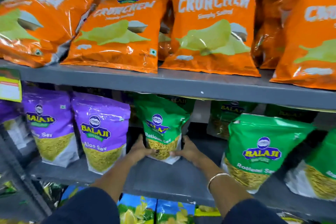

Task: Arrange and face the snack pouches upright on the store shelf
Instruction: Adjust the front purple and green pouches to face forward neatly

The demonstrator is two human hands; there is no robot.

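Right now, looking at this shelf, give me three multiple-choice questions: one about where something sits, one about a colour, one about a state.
1. Where do the orange Crunchem bags sit?
A. on the shelf above the pouches
B. on the floor
C. below the blue packs

2. What colour is the pouch held between both hands?
A. purple
B. green
C. orange

3. How is the held pouch standing?
A. lying flat, face down
B. upside down
C. tilted, not yet straight

Answers:
1 A, they line the upper grey shelf.
2 B, the left hand and right hand grip a green Ratlami Sev pouch at its sides.
3 C, its top leans left next to the purple Aloo Sev pouch.
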